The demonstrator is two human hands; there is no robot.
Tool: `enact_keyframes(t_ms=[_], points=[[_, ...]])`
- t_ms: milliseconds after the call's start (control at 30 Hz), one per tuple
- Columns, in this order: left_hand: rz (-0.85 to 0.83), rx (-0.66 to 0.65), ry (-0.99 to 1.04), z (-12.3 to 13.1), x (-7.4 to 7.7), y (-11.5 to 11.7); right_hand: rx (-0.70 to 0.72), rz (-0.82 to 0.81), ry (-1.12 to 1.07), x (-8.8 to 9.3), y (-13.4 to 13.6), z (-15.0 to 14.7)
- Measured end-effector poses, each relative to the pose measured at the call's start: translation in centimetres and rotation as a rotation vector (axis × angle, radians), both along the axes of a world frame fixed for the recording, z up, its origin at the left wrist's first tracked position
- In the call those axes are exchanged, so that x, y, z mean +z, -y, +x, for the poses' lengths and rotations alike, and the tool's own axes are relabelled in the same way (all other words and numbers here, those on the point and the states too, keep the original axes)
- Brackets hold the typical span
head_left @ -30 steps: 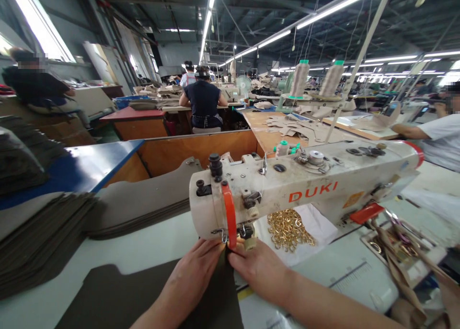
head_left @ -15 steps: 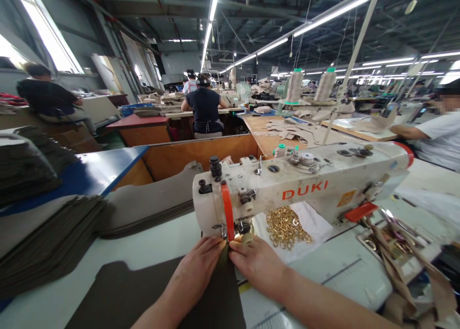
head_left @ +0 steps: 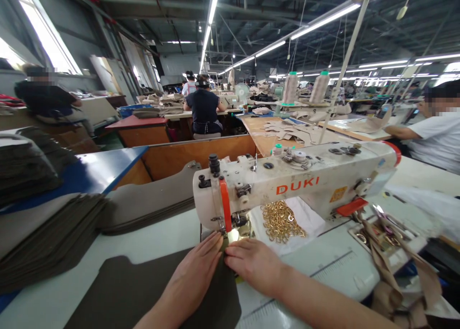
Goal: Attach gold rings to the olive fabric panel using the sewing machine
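Note:
A dark grey-brown fabric piece (head_left: 143, 286) lies flat on the table under the needle end of a white sewing machine (head_left: 302, 175). My left hand (head_left: 196, 271) rests on it with fingers stretched toward the presser foot. From the other side my right hand (head_left: 255, 259) has its fingers bent and pressed together at the fabric's edge; its thumb is hidden. Between the fingertips a narrow olive strip (head_left: 224, 245) shows on the fabric. The needle and presser foot are mostly hidden behind the orange guard (head_left: 225, 204) and my fingers.
Gold metal rings or clasps (head_left: 282, 221) lie in a heap on white sheeting behind the machine arm. Fabric stacks (head_left: 46, 243) stand at the left. At the right are a tray (head_left: 391, 243) of small parts and tan straps (head_left: 381, 271). Other people sit at nearby tables.
My left hand has flattened and shifted slightly left and up. The right fingers have drawn slightly back from the needle area. The camera view has shifted a little.

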State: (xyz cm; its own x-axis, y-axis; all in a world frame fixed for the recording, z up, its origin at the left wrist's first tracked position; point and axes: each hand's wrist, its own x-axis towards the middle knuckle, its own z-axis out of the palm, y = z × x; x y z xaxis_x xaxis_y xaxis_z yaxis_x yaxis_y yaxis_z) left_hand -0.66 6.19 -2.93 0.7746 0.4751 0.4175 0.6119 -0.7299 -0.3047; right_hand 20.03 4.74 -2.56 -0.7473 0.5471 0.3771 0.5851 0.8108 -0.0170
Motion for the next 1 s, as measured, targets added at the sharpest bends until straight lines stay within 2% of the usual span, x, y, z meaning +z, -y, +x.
enact_keyframes(t_ms=[167,267,400,533,867,1000], points=[[-0.009,-0.006,0.003,-0.05,0.02,-0.07,-0.003,-0.011,0.024,0.14,-0.13,0.02],[0.049,0.029,-0.006,-0.06,0.00,-0.10,-0.002,0.004,0.023,0.05,-0.26,0.00],[0.121,0.013,-0.032,-0.04,0.11,-0.19,0.003,0.023,0.013,-0.05,-0.41,-0.08],[0.090,0.004,0.009,-0.02,0.25,-0.41,0.002,0.023,0.014,-0.01,-0.57,-0.11],[0.184,-0.023,-0.042,0.32,0.72,-0.64,-0.015,0.036,-0.003,-0.17,-0.84,-0.18],[0.152,0.011,-0.011,0.34,0.75,-0.46,-0.008,0.040,0.005,-0.05,-0.88,-0.08]])
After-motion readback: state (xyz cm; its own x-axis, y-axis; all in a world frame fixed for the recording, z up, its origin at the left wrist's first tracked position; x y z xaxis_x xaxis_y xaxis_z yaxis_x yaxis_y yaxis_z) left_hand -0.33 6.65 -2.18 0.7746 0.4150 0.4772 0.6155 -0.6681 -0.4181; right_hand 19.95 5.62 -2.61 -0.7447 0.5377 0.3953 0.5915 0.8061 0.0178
